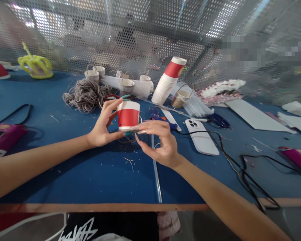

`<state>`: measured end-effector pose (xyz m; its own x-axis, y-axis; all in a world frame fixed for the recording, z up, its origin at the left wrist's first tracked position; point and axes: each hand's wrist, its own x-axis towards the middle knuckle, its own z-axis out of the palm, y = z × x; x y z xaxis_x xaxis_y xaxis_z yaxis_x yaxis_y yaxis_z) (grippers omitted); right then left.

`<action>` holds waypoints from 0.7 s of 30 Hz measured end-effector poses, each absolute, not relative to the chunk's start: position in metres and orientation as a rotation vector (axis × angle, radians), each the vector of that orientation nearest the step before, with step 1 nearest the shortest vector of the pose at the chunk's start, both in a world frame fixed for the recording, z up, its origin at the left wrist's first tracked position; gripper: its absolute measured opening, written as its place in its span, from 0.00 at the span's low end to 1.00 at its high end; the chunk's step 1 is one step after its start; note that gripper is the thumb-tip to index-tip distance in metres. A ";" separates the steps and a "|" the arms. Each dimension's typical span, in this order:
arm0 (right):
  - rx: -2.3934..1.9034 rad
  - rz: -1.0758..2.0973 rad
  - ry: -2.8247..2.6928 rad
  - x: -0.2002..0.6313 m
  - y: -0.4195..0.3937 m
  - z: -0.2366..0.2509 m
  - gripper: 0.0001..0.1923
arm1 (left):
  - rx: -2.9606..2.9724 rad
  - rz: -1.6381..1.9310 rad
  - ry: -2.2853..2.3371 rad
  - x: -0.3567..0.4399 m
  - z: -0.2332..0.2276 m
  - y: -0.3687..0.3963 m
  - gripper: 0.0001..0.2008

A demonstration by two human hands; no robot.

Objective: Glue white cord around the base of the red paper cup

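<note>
A red-and-white paper cup (128,115) is held upside down above the blue table (90,170). My left hand (104,125) grips its left side, thumb under the rim and fingers up the wall. My right hand (158,142) pinches the cup's lower rim from the right with long-nailed fingertips. A thin grey string (129,139) dangles under the cup. Scissors with teal and red handles (119,97) lie just behind the cup.
A bundle of grey cord (85,94), small cup baskets (126,85), a leaning stack of paper cups (168,82), a white phone (202,137) with a black cable (230,160), a glue gun (159,117), white paper sheets (253,115), pink objects (2,137) and a perforated screen (140,33).
</note>
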<state>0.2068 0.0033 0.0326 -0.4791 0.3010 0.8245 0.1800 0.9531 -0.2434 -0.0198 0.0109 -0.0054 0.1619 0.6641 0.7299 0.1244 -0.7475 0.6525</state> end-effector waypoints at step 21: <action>-0.368 0.032 -2.117 0.205 0.001 0.035 0.20 | 2.006 1.580 0.742 -0.019 -0.006 0.012 0.43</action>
